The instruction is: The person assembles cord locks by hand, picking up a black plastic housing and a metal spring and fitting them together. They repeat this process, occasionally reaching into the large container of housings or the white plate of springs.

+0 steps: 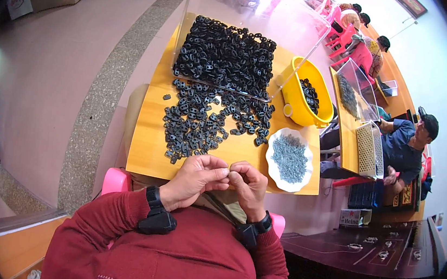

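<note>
My left hand (195, 181) and my right hand (250, 190) meet at the fingertips over the near edge of the table. Both are closed in a pinch, and whatever lies between the fingers is hidden or too small to name. Just beyond them, many small black plastic pieces with two holes (194, 128) are spread loose on the wooden table (143, 153). To the right of my right hand stands a white dish with a wavy rim (271, 161), filled with tiny grey metal-looking parts (289, 158).
Behind the loose pieces, a clear plastic box (299, 44) lies open toward me with a heap of black pieces (227, 55). A yellow tub (291, 100) holds more of them. At the right, a person (405, 145) sits by another table with a perforated white basket (368, 149).
</note>
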The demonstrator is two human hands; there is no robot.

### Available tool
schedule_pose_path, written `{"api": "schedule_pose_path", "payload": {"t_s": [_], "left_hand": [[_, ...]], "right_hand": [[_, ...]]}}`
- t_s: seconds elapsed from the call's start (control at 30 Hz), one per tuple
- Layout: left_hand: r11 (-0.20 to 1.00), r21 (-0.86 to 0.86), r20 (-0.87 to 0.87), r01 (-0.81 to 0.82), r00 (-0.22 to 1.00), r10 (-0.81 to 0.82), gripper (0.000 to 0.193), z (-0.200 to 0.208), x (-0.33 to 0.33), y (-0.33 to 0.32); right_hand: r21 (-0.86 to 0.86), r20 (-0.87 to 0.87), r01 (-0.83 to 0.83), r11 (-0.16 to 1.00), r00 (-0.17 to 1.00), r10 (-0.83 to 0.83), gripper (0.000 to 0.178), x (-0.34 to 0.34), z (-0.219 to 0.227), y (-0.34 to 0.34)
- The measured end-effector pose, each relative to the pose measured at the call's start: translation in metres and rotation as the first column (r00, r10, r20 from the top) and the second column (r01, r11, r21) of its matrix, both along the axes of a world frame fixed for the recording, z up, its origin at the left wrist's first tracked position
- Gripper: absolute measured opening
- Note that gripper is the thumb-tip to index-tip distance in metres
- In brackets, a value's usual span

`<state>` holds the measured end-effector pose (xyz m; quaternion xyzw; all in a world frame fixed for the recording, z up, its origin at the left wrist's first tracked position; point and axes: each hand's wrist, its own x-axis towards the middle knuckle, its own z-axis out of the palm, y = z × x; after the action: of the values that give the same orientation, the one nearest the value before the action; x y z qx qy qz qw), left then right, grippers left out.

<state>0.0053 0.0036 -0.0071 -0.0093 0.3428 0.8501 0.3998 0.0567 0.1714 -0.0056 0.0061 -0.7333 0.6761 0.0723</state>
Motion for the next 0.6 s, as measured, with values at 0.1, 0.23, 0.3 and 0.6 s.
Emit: {"api": "schedule_pose_path", "payload": {"t_s": [0.1, 0.23, 0.3, 0.6], "left_hand": [[1.0, -0.013, -0.006, -0.014, 1.0, 0.014, 0.011, 0.0004, 0.0001, -0.0018], [0.999, -0.018, -0.013, -0.035, 0.999, 0.035, 0.011, 0.0027, 0.0002, -0.0015], [0.999, -0.02, -0.012, -0.04, 0.999, 0.04, 0.01, 0.0032, 0.0001, -0.001], [0.998, -0.034, 0.007, -0.052, 0.999, 0.052, 0.016, -0.0008, -0.0001, 0.0001]], "right_hand": [[0.14, -0.065, -0.002, 0.99, 0.998, 0.012, 0.003, -0.0001, 0.0023, -0.001], [0.249, -0.16, -0.001, 0.968, 0.986, 0.042, 0.005, -0.0019, -0.0003, -0.0001], [0.145, -0.121, -0.001, 0.989, 0.992, 0.019, 0.005, -0.0004, -0.0027, -0.001], [0.111, -0.016, 0.046, 0.993, 0.999, -0.045, 0.004, -0.0014, -0.0029, 0.0014]]}}
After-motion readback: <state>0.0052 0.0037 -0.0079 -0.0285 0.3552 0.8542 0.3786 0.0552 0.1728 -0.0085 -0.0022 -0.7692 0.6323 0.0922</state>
